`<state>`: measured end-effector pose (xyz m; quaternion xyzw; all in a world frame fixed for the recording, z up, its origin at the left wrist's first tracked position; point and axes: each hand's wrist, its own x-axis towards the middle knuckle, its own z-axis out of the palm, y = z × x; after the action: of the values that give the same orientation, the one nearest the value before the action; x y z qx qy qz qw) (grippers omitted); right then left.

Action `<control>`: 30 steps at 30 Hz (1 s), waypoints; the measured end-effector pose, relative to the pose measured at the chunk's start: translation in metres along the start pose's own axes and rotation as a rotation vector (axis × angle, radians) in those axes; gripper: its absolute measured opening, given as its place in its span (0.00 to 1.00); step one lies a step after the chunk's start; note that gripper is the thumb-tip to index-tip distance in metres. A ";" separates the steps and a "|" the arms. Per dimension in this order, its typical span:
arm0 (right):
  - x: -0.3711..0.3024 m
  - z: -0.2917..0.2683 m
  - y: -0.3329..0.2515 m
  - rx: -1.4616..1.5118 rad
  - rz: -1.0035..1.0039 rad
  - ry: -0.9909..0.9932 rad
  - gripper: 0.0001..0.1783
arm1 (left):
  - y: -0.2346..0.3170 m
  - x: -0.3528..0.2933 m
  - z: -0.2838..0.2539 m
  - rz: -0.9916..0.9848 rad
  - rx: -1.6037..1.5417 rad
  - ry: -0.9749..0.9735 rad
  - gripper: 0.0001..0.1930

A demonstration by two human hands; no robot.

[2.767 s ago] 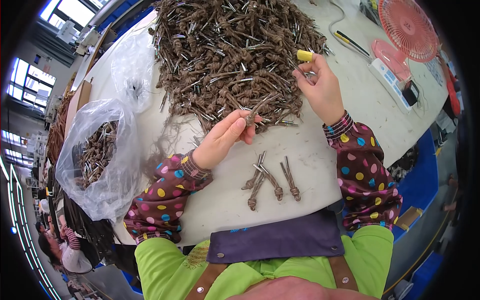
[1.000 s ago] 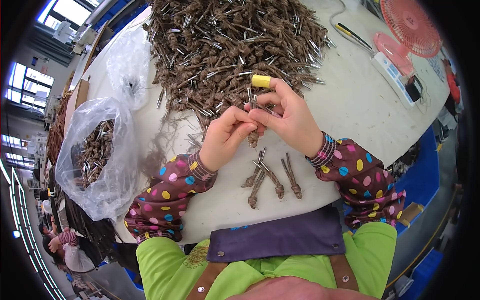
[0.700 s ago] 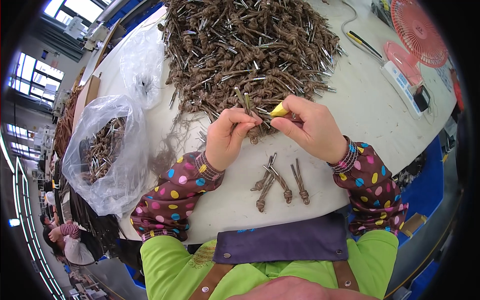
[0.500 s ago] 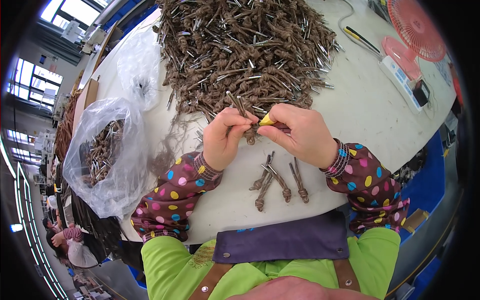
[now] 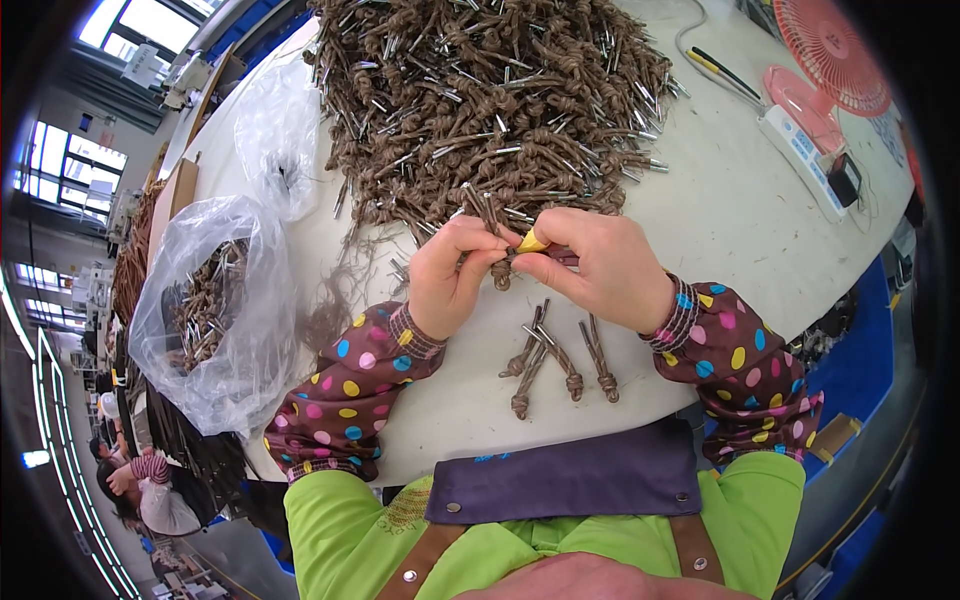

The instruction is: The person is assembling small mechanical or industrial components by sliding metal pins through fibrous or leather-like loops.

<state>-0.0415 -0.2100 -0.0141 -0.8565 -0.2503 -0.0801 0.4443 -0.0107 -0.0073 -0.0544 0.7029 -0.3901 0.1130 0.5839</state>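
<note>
Between thumb and fingers, my left hand (image 5: 451, 268) pinches a knotted brown cord (image 5: 502, 274). Its metal-tipped ends point up and away, and the knot hangs below the fingertips. My right hand (image 5: 596, 262) is closed right beside it, its fingertips meeting the cord. A yellow piece (image 5: 532, 242) shows at the right index fingertip, and something dark reddish lies between that finger and thumb; its kind is hidden. Nearer to me on the table lie several knotted cords (image 5: 548, 360) with metal tips. Just beyond my hands rises a large heap of such cords (image 5: 490, 110).
On the left of the white table (image 5: 720, 210) stands a clear plastic bag (image 5: 255, 330) with more cords, a second clear bag (image 5: 275, 140) behind it. At the far right are a pink fan (image 5: 830, 55), a white power strip (image 5: 800, 160) and a yellow-and-black tool (image 5: 722, 72).
My hands stay at nearly the same place, still working on the same cord. The cord's ends have tilted slightly to the right. The loose cords lie as before.
</note>
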 end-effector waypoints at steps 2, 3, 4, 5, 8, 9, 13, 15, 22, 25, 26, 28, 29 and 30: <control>-0.001 0.001 0.000 -0.045 -0.029 0.019 0.14 | 0.001 0.000 0.001 -0.058 -0.014 -0.005 0.04; -0.001 0.002 0.000 -0.055 -0.033 0.022 0.13 | 0.001 -0.001 0.001 -0.059 -0.013 -0.005 0.04; -0.001 0.004 0.001 -0.066 -0.037 0.026 0.13 | 0.002 -0.001 0.001 -0.053 -0.009 -0.001 0.04; -0.002 0.005 0.001 -0.065 -0.036 0.026 0.13 | 0.002 -0.001 0.002 -0.047 -0.006 0.003 0.04; -0.002 0.006 0.001 -0.049 -0.034 0.012 0.13 | 0.005 -0.003 0.003 -0.097 -0.061 0.024 0.03; -0.001 0.003 0.003 0.012 -0.009 -0.006 0.14 | 0.005 -0.003 0.003 -0.097 -0.061 0.023 0.03; 0.007 -0.010 0.009 0.446 0.169 0.048 0.16 | 0.010 0.000 0.002 -0.244 -0.158 -0.042 0.01; 0.008 -0.010 0.015 0.404 0.129 0.086 0.15 | 0.010 0.000 0.005 -0.294 -0.205 -0.110 0.01; 0.012 -0.004 0.010 0.765 0.172 0.035 0.15 | 0.014 0.009 0.002 -0.339 -0.192 -0.071 0.03; 0.013 -0.017 0.016 0.497 0.192 0.086 0.14 | 0.007 0.027 -0.018 -0.297 0.192 0.119 0.04; 0.014 -0.016 0.018 0.546 0.179 0.110 0.12 | 0.007 0.032 -0.028 -0.185 0.442 0.119 0.05; 0.014 -0.018 0.019 0.590 0.162 0.136 0.11 | 0.009 0.035 -0.037 -0.095 0.707 0.097 0.09; 0.013 -0.019 0.017 0.639 0.162 0.122 0.11 | 0.013 0.033 -0.035 -0.094 0.713 0.103 0.09; 0.013 -0.019 0.015 0.688 0.162 0.108 0.11 | 0.017 0.030 -0.030 -0.275 0.424 -0.002 0.11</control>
<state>-0.0212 -0.2274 -0.0090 -0.6685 -0.1699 -0.0009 0.7241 0.0071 0.0072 -0.0146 0.8562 -0.2592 0.1111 0.4330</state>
